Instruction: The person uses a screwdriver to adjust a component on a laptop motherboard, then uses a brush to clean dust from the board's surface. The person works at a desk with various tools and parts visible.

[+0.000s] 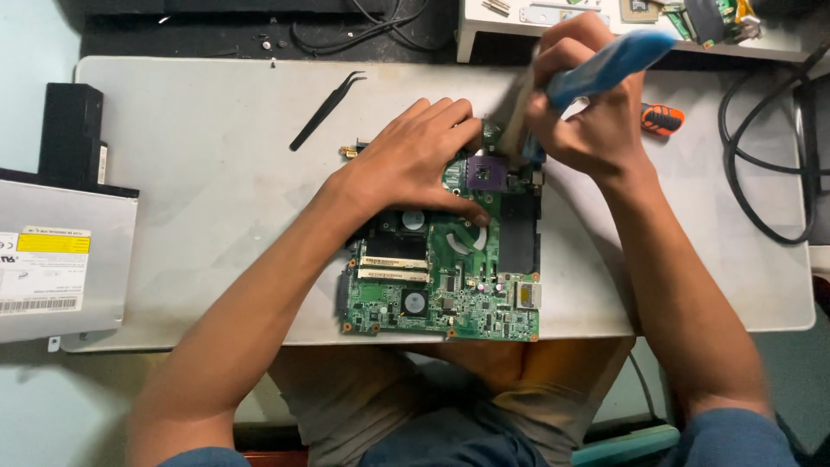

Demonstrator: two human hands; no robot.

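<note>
Head view: the left hand (415, 156) lies flat on the green laptop circuit board (445, 281), fingers (445, 117) pressed together, pinning its upper part to the pale grey bench (199, 190). The right hand (588, 112) is wrapped around a blue-handled brush (605, 65), its blurred bristles meeting the board just beyond the left fingertips, beside the dark purple square socket (484, 173). Judging by that, only the top is under the brush; the lower half waits. Black curved tweezers (327, 108) lie untouched left of the fingers.
</note>
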